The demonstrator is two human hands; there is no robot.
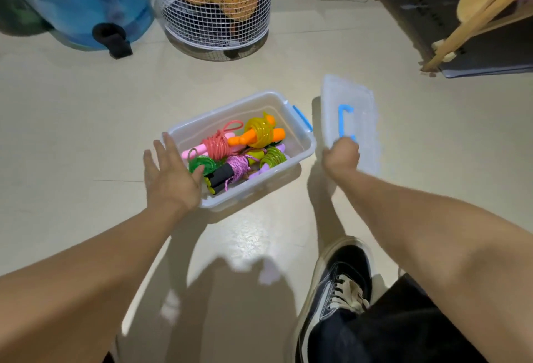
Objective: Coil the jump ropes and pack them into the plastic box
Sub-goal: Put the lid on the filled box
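A clear plastic box [300, 135] with a blue side latch stands on the floor at centre. Inside lie several coiled jump ropes: a pink one [219, 143], a yellow one with orange handles [259, 132], a green one [199, 164], a purple one with a black handle [235, 168] and a lime one [272, 158]. My left hand [170, 178] hovers with straight fingers at the box's near left corner, holding nothing. My right hand [341, 158] grips the near edge of the clear lid [350, 97] with a blue handle, tilted up just right of the box.
A blue water jug [80, 2] and a white wire basket [213, 8] stand at the back. A wooden frame [476, 13] and dark mat are at the back right. My dark sneaker [340, 284] rests on the pale floor near the bottom.
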